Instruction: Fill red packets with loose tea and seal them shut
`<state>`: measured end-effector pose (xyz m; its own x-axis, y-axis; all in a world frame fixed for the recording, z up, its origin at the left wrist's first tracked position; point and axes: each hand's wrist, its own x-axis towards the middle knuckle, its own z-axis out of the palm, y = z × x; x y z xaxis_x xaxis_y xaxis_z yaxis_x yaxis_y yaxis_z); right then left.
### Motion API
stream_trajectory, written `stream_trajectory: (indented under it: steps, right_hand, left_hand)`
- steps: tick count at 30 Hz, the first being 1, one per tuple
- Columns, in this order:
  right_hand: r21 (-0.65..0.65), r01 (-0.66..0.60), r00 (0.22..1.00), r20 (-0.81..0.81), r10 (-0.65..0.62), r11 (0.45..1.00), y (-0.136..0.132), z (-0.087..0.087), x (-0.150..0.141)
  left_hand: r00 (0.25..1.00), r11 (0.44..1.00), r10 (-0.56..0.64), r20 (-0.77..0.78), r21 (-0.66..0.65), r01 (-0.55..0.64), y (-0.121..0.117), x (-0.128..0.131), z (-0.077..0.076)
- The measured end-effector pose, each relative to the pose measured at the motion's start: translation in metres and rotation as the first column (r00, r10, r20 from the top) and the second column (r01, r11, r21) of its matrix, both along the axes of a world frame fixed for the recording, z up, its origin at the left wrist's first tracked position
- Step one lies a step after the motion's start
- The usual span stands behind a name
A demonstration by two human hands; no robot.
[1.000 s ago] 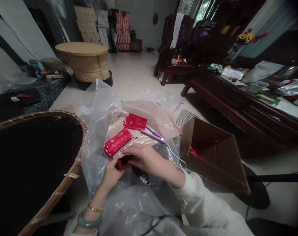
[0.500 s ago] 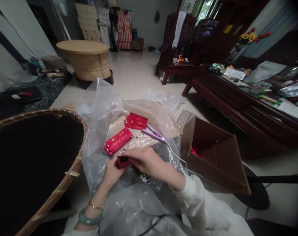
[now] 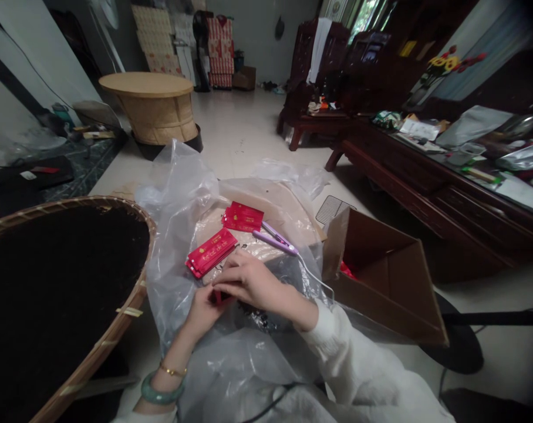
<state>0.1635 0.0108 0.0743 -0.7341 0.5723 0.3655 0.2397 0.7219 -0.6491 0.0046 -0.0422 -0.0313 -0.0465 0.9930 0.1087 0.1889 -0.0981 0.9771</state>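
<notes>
My left hand (image 3: 203,310) and my right hand (image 3: 247,281) meet over a clear plastic sheet (image 3: 231,352), and both pinch a small red packet (image 3: 217,296) that is mostly covered by the fingers. My left wrist wears a green bangle and a gold bracelet. Just beyond my hands lie a stack of flat red packets (image 3: 211,252), a second red stack (image 3: 243,217) and a purple handheld tool (image 3: 275,241) with a white cord. Dark loose bits lie on the plastic under my right wrist.
A large woven tray (image 3: 130,305) full of dark material fills the left. An open cardboard box (image 3: 383,276) lies to the right. A dark wooden table (image 3: 429,188) with clutter runs along the right; a round bamboo table (image 3: 149,108) stands further back.
My right hand has moved up and over the red packet, which showed a dark open mouth earlier and is now nearly hidden between the fingers of both hands.
</notes>
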Motion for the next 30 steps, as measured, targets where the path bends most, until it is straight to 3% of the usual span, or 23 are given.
stream_trajectory:
  steps: [3, 6, 8, 12, 15, 21, 25, 28, 30]
  right_hand:
    - [-0.147, 0.134, 0.951, -0.259, -0.168, 0.98, 0.005, 0.004, 0.013]
    - [-0.242, 0.288, 0.891, -0.288, -0.352, 0.927, 0.009, 0.004, 0.035]
    - [-0.201, 0.27, 0.921, -0.231, -0.314, 0.942, 0.008, 0.0, 0.047]
    - [-0.15, 0.049, 0.993, -0.103, -0.065, 0.987, -0.003, -0.012, 0.047]
    - [-0.251, 0.075, 0.991, -0.088, -0.1, 0.965, -0.006, -0.024, 0.035]
    - [-0.522, 0.144, 0.957, -0.142, -0.252, 0.841, 0.006, -0.041, 0.024]
    - [-0.716, 0.105, 0.922, -0.19, -0.338, 0.69, 0.014, -0.053, 0.02]
    - [-0.78, 0.121, 0.909, -0.161, -0.384, 0.614, 0.018, -0.063, 0.018]
    - [-0.802, 0.158, 0.885, -0.144, -0.443, 0.576, 0.02, -0.068, 0.017]
  left_hand:
    - [0.999, 0.999, -0.033, -0.02, 0.0, 0.033, -0.001, -0.001, 0.005]
    - [0.994, 0.995, -0.099, -0.034, 0.014, 0.1, -0.001, -0.003, 0.01]
    - [0.992, 0.992, -0.117, -0.04, 0.031, 0.118, -0.002, -0.004, 0.011]
    - [0.996, 0.996, -0.087, 0.014, 0.006, 0.087, -0.004, -0.001, 0.01]
    - [0.991, 0.993, -0.051, 0.121, -0.099, 0.063, -0.007, 0.002, 0.012]
    - [0.964, 0.963, 0.11, 0.24, -0.265, -0.044, 0.0, 0.008, 0.025]
    - [0.946, 0.955, 0.098, 0.31, -0.296, -0.002, 0.008, 0.015, 0.032]
    - [0.932, 0.949, 0.122, 0.342, -0.316, -0.008, 0.011, 0.021, 0.03]
    - [0.917, 0.948, 0.2, 0.344, -0.305, -0.092, 0.013, 0.024, 0.026]
